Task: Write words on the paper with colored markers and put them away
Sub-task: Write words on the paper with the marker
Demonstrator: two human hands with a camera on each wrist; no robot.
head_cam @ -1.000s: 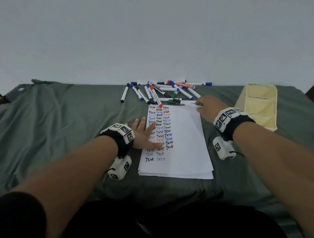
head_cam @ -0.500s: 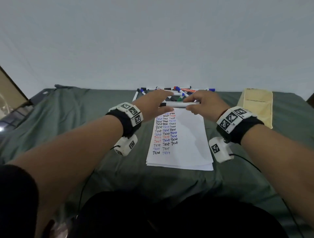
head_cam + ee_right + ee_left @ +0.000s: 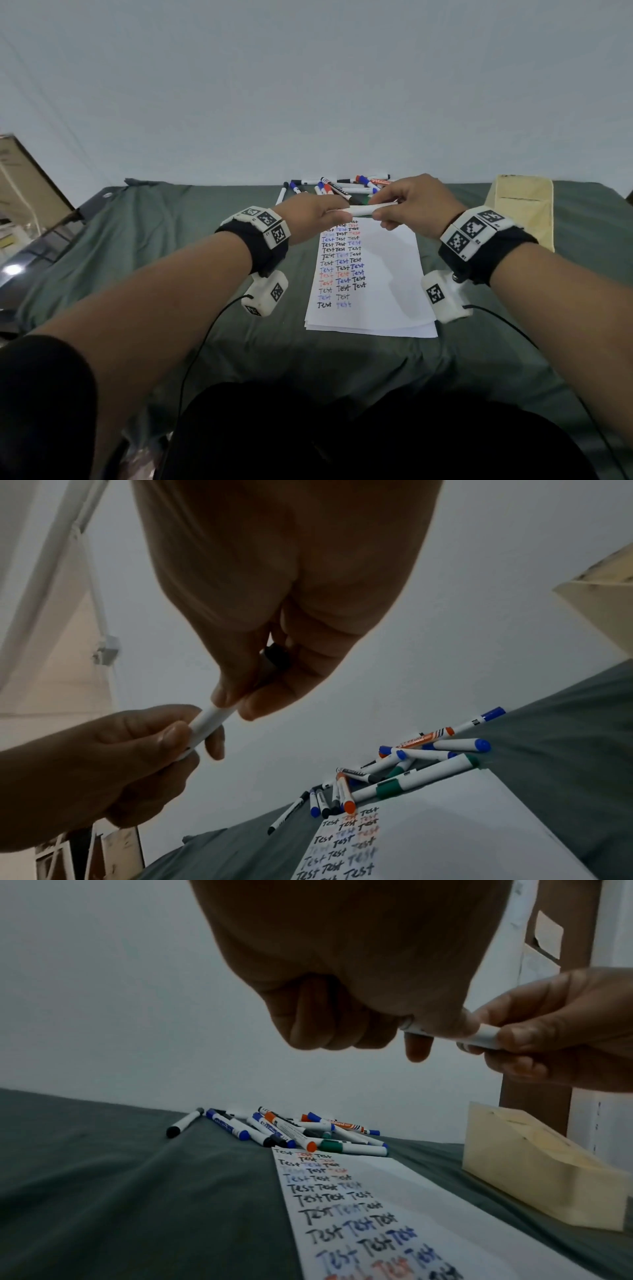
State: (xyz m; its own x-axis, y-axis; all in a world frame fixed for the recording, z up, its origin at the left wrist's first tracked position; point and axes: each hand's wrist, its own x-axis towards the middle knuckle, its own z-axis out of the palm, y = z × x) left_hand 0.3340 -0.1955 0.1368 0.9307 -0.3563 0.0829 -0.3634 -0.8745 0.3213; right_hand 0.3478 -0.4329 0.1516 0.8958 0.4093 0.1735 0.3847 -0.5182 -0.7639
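A: Surface? Room?
B: Green cloth (image 3: 171,274), creased, ran back to a plain pale wall (image 3: 308,85). Paper stack (image 3: 387,274) lay mid-cloth, rows of "Test" down its left side. Loose markers (image 3: 346,188) were heaped just beyond its far edge; cream tray (image 3: 524,212) stood to the right.
A: Hands?
B: Left hand (image 3: 311,219) and right hand (image 3: 418,209) each pinched one end of a white marker (image 3: 370,209), held level above the paper's far end.

Both hands raised, left grip (image 3: 317,219) and right grip (image 3: 416,209) pinching.
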